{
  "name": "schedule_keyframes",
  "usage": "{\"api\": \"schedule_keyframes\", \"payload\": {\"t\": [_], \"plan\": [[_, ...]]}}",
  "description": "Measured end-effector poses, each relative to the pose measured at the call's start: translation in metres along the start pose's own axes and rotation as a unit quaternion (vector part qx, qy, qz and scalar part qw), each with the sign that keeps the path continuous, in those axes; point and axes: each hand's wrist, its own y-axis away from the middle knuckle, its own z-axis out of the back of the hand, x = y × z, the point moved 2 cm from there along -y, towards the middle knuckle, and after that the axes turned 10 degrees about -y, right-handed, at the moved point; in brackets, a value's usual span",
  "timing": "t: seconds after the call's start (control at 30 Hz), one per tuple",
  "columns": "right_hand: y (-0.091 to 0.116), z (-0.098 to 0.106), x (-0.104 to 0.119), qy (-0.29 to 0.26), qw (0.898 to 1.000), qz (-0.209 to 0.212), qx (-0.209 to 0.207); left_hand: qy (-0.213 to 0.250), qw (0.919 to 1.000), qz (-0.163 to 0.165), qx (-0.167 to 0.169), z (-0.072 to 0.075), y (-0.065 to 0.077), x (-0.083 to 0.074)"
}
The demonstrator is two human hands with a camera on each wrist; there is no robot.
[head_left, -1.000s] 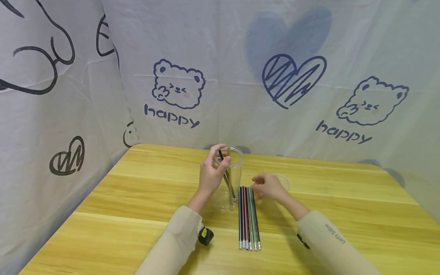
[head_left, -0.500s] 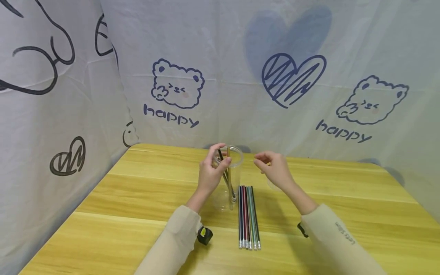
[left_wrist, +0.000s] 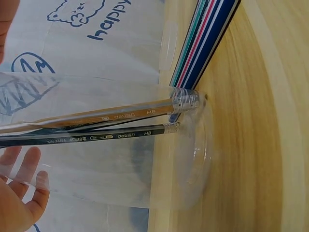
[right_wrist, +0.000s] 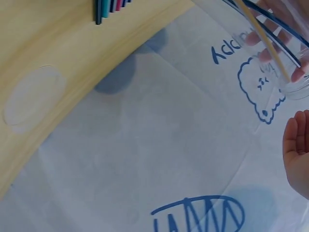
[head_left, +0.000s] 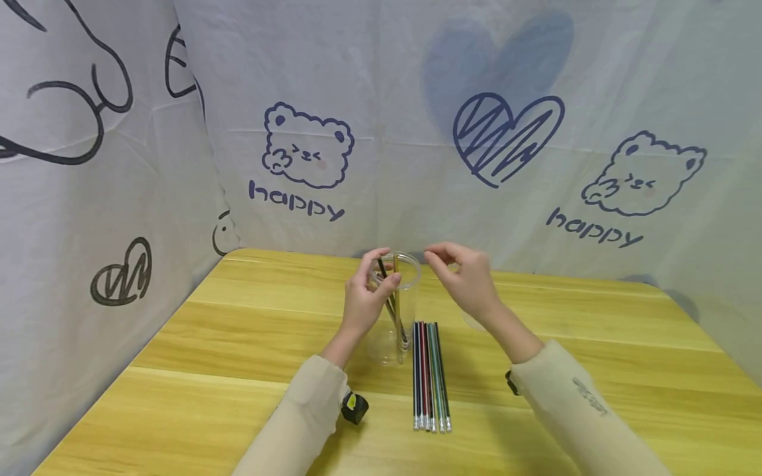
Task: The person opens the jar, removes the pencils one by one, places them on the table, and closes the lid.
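Your left hand point(head_left: 366, 297) curls round cup point(head_left: 409, 307) near desk's point(head_left: 250, 317) far edge; right hand point(head_left: 467, 279), loosely bent, holds nothing. Left wrist view alone reads HB on cup's pencils point(left_wrist: 128, 113).

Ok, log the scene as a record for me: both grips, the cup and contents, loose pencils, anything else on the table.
Left grip: curled round the cup near its rim
Right grip: raised just right of the rim, holding nothing visible
Cup: clear, upright on the table
Contents: golden pencil and dark pencils, metal ends down
Loose pencils: side by side right of the cup, metal ends on the near side; exact count unclear
Other: clear round disc, probably a lid, flat on the table
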Motion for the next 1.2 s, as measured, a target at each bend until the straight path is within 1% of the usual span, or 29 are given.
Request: {"api": "schedule_keyframes", "payload": {"t": [0.1,0.17,0.23,0.3,0.4,0.57,0.67,0.8,0.9,1.03,1.1,1.2], "plan": [[-0.003,-0.007,0.004,0.014,0.998,0.048,0.023,0.000,1.0000,0.001,0.002,0.000,0.000,0.001],[-0.005,-0.011,0.006,0.024,0.996,0.070,0.045,-0.001,1.0000,0.002,0.002,0.000,0.000,0.001],[-0.007,-0.016,0.006,0.028,0.994,0.081,0.066,-0.001,1.0000,0.001,0.003,0.000,0.000,0.002],[-0.008,-0.019,0.008,0.023,0.993,0.081,0.082,-0.002,1.0000,0.002,0.004,0.000,0.000,0.002],[-0.010,-0.023,0.009,0.013,0.991,0.065,0.114,-0.005,1.0000,0.001,0.005,0.000,0.000,0.002],[-0.011,-0.025,0.011,0.000,0.985,0.011,0.172,-0.011,0.9999,0.003,0.007,0.000,0.000,0.002],[-0.011,-0.026,0.012,0.002,0.982,-0.015,0.190,-0.010,0.9999,0.002,0.009,0.000,0.000,0.003],[-0.012,-0.028,0.011,0.013,0.976,-0.030,0.213,-0.010,0.9999,0.001,0.008,0.001,0.000,0.003],[-0.012,-0.030,0.013,0.015,0.970,-0.043,0.240,-0.008,0.9999,0.000,0.006,0.002,0.000,0.003],[-0.013,-0.031,0.015,0.015,0.957,-0.071,0.280,-0.009,0.9999,0.001,0.006,0.002,0.000,0.004],[-0.013,-0.031,0.016,0.015,0.953,-0.084,0.292,-0.009,0.9999,0.002,0.007,0.001,0.001,0.004],[-0.012,-0.031,0.015,0.012,0.950,-0.094,0.297,-0.008,0.9999,0.002,0.009,0.001,0.000,0.004]]}}
